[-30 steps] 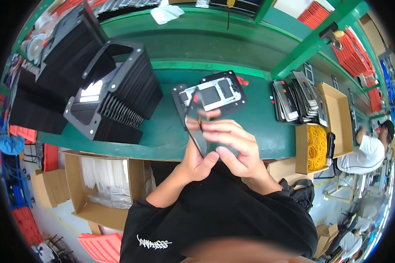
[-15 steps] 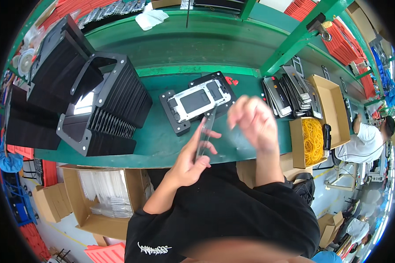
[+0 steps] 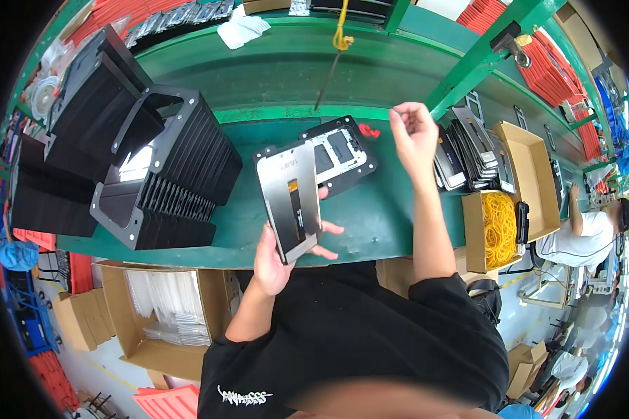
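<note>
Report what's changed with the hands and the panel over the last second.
The right hand has come away from the panel and moved right and farther from the body. The left hand keeps hold of the panel, which has turned from nearly edge-on to show its broad metallic face. The hanging rod sits lower in view. The black fixture and stacked black trays stayed put.

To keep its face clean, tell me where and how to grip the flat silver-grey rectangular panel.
Probably pinch the panel by its thin upper right edge, from the right: that stretch is free; the left hand holds lower down.
</note>
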Motion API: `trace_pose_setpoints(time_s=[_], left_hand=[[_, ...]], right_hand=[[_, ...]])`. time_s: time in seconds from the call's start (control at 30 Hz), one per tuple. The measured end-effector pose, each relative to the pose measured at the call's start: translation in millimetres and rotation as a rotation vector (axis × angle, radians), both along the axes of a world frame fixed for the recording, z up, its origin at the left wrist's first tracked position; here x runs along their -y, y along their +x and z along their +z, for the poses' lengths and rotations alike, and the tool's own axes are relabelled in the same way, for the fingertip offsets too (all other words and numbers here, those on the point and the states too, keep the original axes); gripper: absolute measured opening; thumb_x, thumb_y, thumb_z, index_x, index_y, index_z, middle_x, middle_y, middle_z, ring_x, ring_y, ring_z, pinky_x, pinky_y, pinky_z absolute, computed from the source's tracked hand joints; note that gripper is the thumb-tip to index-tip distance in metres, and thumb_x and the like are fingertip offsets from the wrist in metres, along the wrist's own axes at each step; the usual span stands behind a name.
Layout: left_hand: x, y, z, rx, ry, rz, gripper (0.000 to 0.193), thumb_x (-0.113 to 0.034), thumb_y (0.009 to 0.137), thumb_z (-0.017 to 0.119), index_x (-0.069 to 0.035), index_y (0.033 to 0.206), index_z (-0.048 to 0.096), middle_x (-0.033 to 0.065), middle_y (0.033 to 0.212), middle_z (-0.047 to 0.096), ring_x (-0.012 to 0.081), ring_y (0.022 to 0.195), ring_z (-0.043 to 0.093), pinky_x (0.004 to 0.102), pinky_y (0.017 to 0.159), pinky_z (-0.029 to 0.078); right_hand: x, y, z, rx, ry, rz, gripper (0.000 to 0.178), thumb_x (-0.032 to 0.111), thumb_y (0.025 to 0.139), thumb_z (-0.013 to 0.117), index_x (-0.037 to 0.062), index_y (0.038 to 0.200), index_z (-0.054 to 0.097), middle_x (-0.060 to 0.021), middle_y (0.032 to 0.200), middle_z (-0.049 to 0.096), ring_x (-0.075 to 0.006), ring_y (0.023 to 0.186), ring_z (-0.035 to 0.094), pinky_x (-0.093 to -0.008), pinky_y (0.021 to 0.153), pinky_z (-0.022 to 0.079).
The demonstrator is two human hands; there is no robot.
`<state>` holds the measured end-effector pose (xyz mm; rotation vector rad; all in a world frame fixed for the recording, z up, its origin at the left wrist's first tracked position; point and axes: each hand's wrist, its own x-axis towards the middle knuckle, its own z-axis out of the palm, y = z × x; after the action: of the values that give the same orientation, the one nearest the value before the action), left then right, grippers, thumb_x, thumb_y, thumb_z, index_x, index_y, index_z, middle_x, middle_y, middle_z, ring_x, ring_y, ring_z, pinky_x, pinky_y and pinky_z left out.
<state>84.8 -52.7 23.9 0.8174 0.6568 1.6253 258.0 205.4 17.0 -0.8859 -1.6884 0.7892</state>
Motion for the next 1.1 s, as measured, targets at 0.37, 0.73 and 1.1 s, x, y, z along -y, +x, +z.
trace_pose_setpoints(time_s=[0.37, 0.73, 1.1], left_hand=[[-16.2, -24.3, 11.8, 0.023, 0.086, -0.076, 0.081, -0.06, 0.109, 0.026, 0.006, 0.155, 0.035, 0.0257, 0.14, 0.053, 0.0389, 0.105, 0.07, 0.0442, 0.068, 0.066], [-43.2, -64.4, 49.9, -1.357, 0.075, 0.548, 0.079, -0.025, 0.083, 0.084, 0.004, 0.148, 0.05, 0.0173, 0.129, 0.065, 0.0317, 0.12, 0.059, 0.0514, 0.107, 0.049], [-96.5, -36.3, 28.3, -1.496, -0.065, 0.473, 0.09, -0.033, 0.079, 0.088, -0.004, 0.153, 0.045, 0.0156, 0.129, 0.066, 0.035, 0.127, 0.058, 0.066, 0.12, 0.022]], right_hand=[[72.0, -19.6, 82.9, 0.409, -0.66, 1.518, 0.035, 0.009, 0.097, 0.068, -0.0026, 0.13, 0.067, -0.0039, 0.071, 0.067, -0.009, 0.057, 0.062, -0.0226, 0.051, 0.047], [-15.6, 0.2, -2.5, -0.412, -0.519, 0.676, 0.022, 0.02, 0.106, 0.058, 0.005, 0.116, 0.071, 0.0003, 0.08, 0.066, -0.0063, 0.069, 0.058, -0.0222, 0.063, 0.047], [-4.2, -7.5, -5.7, -0.121, -0.602, 0.496, 0.048, 0.039, 0.106, 0.057, 0.0115, 0.144, 0.062, -0.0039, 0.127, 0.066, -0.011, 0.103, 0.057, -0.0274, 0.087, 0.048]])
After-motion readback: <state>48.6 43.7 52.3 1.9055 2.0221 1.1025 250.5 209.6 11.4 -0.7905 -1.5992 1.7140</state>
